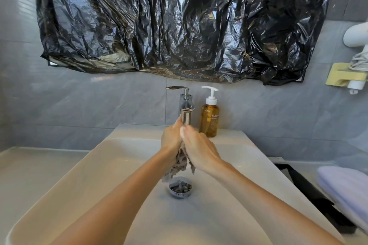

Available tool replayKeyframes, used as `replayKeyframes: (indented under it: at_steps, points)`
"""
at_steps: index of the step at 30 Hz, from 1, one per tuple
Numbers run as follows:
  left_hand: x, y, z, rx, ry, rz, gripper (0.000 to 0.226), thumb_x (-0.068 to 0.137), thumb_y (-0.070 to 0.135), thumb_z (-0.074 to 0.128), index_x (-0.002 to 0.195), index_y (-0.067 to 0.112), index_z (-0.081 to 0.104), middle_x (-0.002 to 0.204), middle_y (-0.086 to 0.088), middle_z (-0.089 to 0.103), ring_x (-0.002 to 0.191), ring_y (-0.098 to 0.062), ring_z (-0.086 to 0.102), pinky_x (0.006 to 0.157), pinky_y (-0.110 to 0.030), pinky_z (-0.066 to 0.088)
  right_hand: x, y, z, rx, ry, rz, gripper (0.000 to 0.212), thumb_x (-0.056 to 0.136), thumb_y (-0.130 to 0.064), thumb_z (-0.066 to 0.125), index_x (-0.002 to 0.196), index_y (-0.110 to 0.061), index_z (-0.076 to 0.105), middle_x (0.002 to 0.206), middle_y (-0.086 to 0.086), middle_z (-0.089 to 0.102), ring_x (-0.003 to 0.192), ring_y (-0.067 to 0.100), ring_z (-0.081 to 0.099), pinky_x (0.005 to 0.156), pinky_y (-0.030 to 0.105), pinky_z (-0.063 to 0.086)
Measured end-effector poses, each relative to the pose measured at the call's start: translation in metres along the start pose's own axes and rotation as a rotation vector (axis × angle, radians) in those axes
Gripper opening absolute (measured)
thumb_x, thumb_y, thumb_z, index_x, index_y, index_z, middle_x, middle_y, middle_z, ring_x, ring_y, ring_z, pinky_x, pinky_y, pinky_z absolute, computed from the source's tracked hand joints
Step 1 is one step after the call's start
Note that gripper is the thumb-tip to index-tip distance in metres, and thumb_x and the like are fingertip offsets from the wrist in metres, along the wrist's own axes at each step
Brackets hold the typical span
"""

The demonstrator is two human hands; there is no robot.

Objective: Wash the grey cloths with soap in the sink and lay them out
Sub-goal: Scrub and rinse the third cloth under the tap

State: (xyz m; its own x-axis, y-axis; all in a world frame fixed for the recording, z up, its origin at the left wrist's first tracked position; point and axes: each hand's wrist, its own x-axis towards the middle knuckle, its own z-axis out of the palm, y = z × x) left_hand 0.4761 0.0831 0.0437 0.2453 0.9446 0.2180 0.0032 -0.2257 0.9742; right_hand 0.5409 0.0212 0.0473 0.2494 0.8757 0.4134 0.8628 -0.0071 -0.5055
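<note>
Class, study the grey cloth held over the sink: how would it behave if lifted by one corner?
Probably floppy: the grey cloth hangs in limp, bunched folds below the left hand and right hand gripping it. Held under the faucet, it may be wet, so heavier and dripping.

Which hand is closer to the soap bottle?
Right. The right hand lies just left of and below the soap bottle; the left hand is farther left, by the faucet. Both grip the grey cloth.
</note>
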Motion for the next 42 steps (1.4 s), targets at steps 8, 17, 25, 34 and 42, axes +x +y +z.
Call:
replayKeyframes:
  at_steps: [8, 17, 25, 34, 42]
  points:
    - [-0.001, 0.013, -0.012, -0.176, 0.015, -0.095, 0.060, 0.099, 0.053, 0.035, 0.074, 0.006, 0.062, 0.079, -0.016, 0.067, 0.087, -0.035, 0.067, 0.090, -0.047, 0.053, 0.014, 0.016, -0.011, 0.660, 0.017, 0.190, 0.041, 0.096, -0.045, 0.052, 0.097, -0.005, 0.056, 0.072, -0.001, 0.054, 0.060, 0.005, 0.054, 0.054, 0.019, 0.047]
    - [0.000, 0.005, -0.013, -0.146, -0.020, -0.093, 0.058, 0.100, 0.050, 0.033, 0.078, 0.009, 0.068, 0.083, -0.015, 0.071, 0.083, -0.027, 0.069, 0.081, -0.039, 0.056, 0.007, -0.002, 0.000, 0.445, 0.048, 0.028, 0.024, 0.103, -0.033, 0.039, 0.101, -0.013, 0.052, 0.087, -0.005, 0.054, 0.080, 0.004, 0.053, 0.063, 0.012, 0.040]
    - [-0.006, 0.010, -0.006, -0.103, -0.009, -0.111, 0.048, 0.101, 0.037, 0.036, 0.074, 0.004, 0.060, 0.072, -0.015, 0.064, 0.072, -0.028, 0.063, 0.074, -0.040, 0.052, 0.008, -0.003, -0.001, 0.504, 0.061, 0.100, 0.022, 0.106, -0.028, 0.027, 0.095, -0.014, 0.041, 0.082, -0.002, 0.048, 0.082, 0.014, 0.050, 0.063, 0.024, 0.039]
    - [0.001, 0.012, -0.013, -0.124, 0.076, -0.190, 0.039, 0.097, 0.029, 0.038, 0.064, 0.010, 0.043, 0.061, -0.007, 0.049, 0.060, -0.022, 0.048, 0.059, -0.033, 0.038, 0.004, -0.008, 0.002, 0.461, -0.088, 0.045, 0.027, 0.106, -0.027, 0.023, 0.086, -0.019, 0.038, 0.079, -0.002, 0.042, 0.071, 0.008, 0.041, 0.063, 0.025, 0.034]
    - [0.005, 0.011, -0.012, -0.107, 0.051, -0.170, 0.034, 0.098, 0.026, 0.037, 0.070, 0.009, 0.044, 0.070, -0.010, 0.051, 0.069, -0.023, 0.050, 0.066, -0.035, 0.046, 0.003, -0.007, 0.004, 0.420, -0.088, -0.005, 0.025, 0.106, -0.027, 0.023, 0.093, -0.014, 0.040, 0.081, -0.001, 0.046, 0.074, 0.007, 0.045, 0.062, 0.022, 0.037]
